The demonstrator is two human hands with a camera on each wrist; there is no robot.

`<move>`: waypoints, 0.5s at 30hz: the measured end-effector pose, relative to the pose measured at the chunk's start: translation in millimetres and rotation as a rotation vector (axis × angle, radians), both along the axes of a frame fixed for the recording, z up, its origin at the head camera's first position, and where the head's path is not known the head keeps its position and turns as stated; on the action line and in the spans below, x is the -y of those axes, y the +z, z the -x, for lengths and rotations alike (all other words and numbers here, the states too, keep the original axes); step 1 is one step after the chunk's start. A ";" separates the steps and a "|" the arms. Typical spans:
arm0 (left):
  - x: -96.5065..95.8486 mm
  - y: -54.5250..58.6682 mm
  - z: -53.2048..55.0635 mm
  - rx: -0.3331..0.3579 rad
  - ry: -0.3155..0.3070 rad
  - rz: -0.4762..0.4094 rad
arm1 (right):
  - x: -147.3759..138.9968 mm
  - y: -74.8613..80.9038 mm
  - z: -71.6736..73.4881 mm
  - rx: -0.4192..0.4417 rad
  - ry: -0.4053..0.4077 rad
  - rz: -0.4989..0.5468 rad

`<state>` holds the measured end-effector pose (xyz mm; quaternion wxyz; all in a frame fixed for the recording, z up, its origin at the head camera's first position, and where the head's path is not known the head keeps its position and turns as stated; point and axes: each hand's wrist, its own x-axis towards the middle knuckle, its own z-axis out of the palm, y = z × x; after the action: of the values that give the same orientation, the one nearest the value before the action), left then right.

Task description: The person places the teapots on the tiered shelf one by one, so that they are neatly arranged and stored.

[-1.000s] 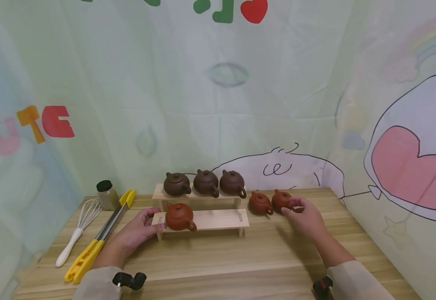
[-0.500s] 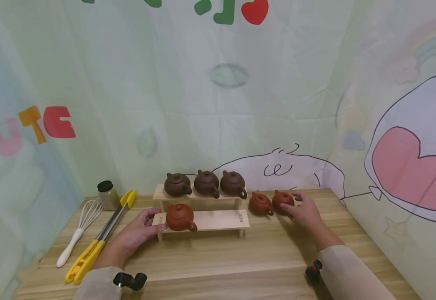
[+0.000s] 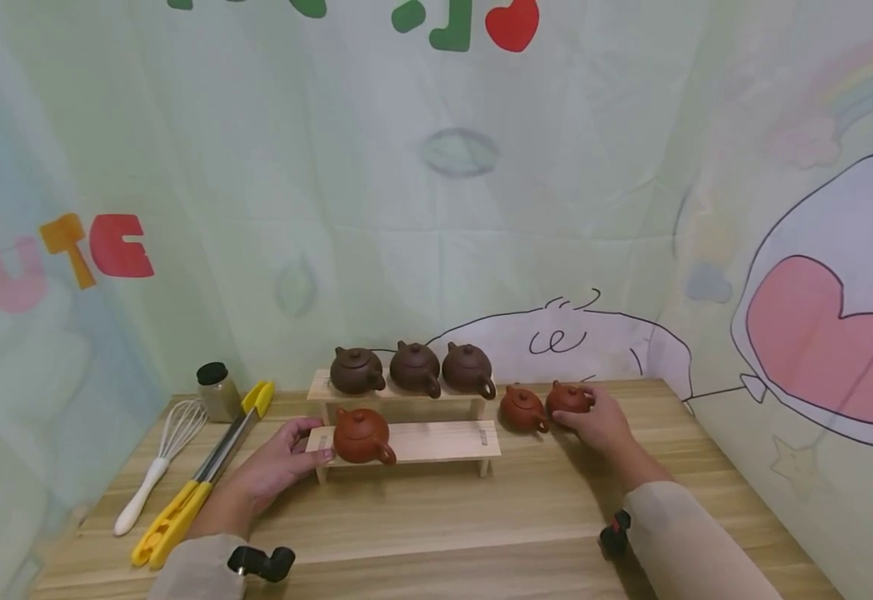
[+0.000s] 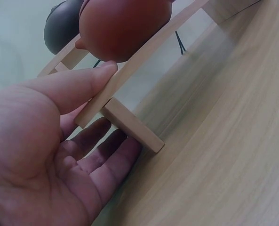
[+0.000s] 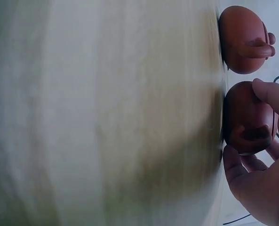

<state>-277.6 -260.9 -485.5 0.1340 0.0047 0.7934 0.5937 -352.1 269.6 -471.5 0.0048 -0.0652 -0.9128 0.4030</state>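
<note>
In the head view, my left hand (image 3: 279,462) grips the left end of the low front wooden stand (image 3: 444,442). The left wrist view shows its thumb (image 4: 83,87) on top and fingers under the board, around the leg. A reddish-brown teapot (image 3: 361,435) sits on that stand beside the thumb. At the right, my right hand (image 3: 607,429) holds a second reddish teapot (image 3: 567,398) around its body, thumb on one side and fingers on the other, down at the table. Just left of it stands another reddish teapot (image 3: 522,410).
Behind, a second wooden stand (image 3: 319,385) carries three dark brown teapots (image 3: 415,368). On the left lie a white-handled whisk (image 3: 153,475) and yellow tongs (image 3: 197,487), near a black-lidded jar (image 3: 217,393). A printed cloth backdrop (image 3: 436,208) rises behind the wooden table (image 3: 436,517).
My right hand has moved slightly left and its fingers have closed around the right-hand reddish teapot. My left hand stays on the front stand, and the teapots keep their places.
</note>
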 end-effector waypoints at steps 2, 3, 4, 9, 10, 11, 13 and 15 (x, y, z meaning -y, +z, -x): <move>-0.2 0.8 -0.5 0.002 0.000 0.002 | 0.3 1.0 -2.1 0.002 -0.007 -0.006; -0.1 0.6 -0.4 0.003 0.001 0.003 | 0.4 1.6 -3.5 0.000 -0.010 -0.005; 0.2 0.5 -0.3 0.004 0.002 0.007 | 0.3 2.4 -5.1 -0.005 -0.011 -0.008; 1.6 -1.7 1.2 0.007 0.001 0.005 | 0.1 9.3 -16.6 -0.019 -0.007 0.023; 1.7 -1.8 1.3 0.007 0.001 0.005 | 0.1 11.2 -19.6 -0.024 -0.001 0.030; 1.7 -1.9 1.3 0.009 0.001 0.006 | 0.7 12.7 -22.8 -0.029 0.003 0.042; 1.8 -1.7 1.3 0.010 0.001 0.008 | 2.4 15.5 -30.1 -0.045 0.012 0.055; 2.1 -1.9 1.5 0.012 0.002 0.010 | 5.4 19.4 -38.1 -0.072 0.026 0.053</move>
<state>-279.2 -262.9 -487.4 0.1381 -0.0001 0.7957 0.5897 -314.1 264.2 -452.1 0.0309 -0.0389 -0.9019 0.4291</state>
